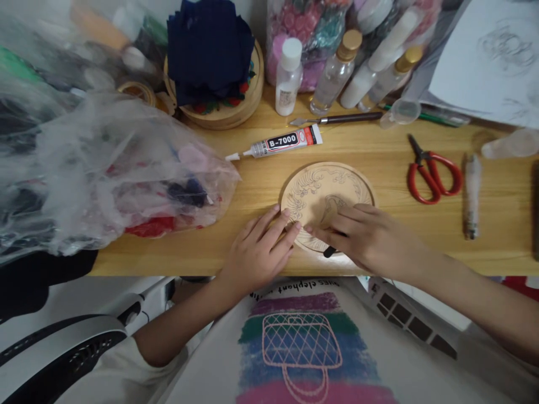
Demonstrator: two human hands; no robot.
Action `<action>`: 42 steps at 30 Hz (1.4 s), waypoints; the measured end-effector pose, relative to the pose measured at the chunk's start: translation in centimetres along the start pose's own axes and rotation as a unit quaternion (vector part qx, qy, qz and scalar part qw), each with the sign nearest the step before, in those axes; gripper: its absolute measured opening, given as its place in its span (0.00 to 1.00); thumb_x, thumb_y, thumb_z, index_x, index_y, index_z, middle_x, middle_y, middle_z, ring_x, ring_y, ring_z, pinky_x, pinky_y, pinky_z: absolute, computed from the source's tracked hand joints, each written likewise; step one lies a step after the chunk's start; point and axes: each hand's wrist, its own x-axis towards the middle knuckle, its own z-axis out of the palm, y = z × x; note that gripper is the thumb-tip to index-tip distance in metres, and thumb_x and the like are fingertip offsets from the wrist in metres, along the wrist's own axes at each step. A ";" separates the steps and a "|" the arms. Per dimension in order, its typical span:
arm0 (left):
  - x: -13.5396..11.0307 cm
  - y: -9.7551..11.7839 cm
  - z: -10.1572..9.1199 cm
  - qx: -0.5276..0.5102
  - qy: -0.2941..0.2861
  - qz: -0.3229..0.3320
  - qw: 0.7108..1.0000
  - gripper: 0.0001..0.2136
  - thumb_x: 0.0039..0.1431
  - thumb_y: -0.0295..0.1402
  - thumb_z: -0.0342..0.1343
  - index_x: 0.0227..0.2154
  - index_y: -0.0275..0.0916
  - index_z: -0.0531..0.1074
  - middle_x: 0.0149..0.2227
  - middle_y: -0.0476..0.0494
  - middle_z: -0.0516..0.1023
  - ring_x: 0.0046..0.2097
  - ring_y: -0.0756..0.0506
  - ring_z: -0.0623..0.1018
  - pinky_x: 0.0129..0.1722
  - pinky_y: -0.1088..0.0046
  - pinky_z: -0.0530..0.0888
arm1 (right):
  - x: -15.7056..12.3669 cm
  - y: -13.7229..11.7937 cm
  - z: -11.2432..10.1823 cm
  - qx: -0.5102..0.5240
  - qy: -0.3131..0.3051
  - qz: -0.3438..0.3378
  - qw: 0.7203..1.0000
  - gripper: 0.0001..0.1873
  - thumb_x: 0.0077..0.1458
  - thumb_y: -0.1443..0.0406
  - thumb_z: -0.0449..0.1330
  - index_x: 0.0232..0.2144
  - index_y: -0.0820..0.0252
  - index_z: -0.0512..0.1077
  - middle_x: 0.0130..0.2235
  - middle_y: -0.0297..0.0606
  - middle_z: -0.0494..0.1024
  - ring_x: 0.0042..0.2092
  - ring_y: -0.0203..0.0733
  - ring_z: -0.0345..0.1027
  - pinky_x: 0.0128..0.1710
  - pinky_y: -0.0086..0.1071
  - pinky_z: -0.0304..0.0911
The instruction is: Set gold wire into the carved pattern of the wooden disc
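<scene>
Single head-worn view, forward, downward, near

The right hand [374, 235] hides the lower right of the plate [314, 185] and most of a black piece [329, 252], so what that is cannot be told; the left hand [261, 247] covers a bit of rim. The left edge cuts off the bag [105, 163], whose contents blur behind plastic. The top edge clips the cloth [210, 53] and the papers [492, 62], and the right edge a dark thing [535, 210]. The small print on the tube [290, 142] is illegible.
</scene>
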 end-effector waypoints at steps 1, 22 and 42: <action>-0.1 -0.1 0.0 -0.008 0.000 -0.001 1.000 0.16 0.68 0.32 0.50 0.56 0.34 0.69 0.56 0.33 0.75 0.59 0.34 0.74 0.51 0.57 0.73 | 0.0 0.0 0.0 0.000 0.002 0.002 1.000 0.18 0.67 0.72 0.48 0.47 0.62 0.76 0.34 0.40 0.79 0.39 0.41 0.71 0.42 0.37 0.68; 4.8 -4.3 -2.1 -0.125 -0.103 0.025 0.986 0.11 0.70 0.32 0.48 0.36 0.40 0.75 0.45 0.43 0.73 0.46 0.44 0.73 0.45 0.66 0.71 | -0.5 0.1 0.8 0.003 0.015 0.016 1.000 0.21 0.69 0.70 0.44 0.48 0.60 0.77 0.37 0.41 0.79 0.47 0.43 0.70 0.48 0.39 0.65; 4.1 -4.6 -1.3 -0.142 -0.056 0.043 0.987 0.08 0.68 0.29 0.51 0.38 0.41 0.75 0.46 0.44 0.73 0.45 0.46 0.73 0.45 0.67 0.71 | -0.5 0.0 0.8 0.011 0.014 0.022 1.000 0.20 0.68 0.71 0.45 0.48 0.60 0.77 0.36 0.42 0.79 0.48 0.43 0.70 0.46 0.39 0.65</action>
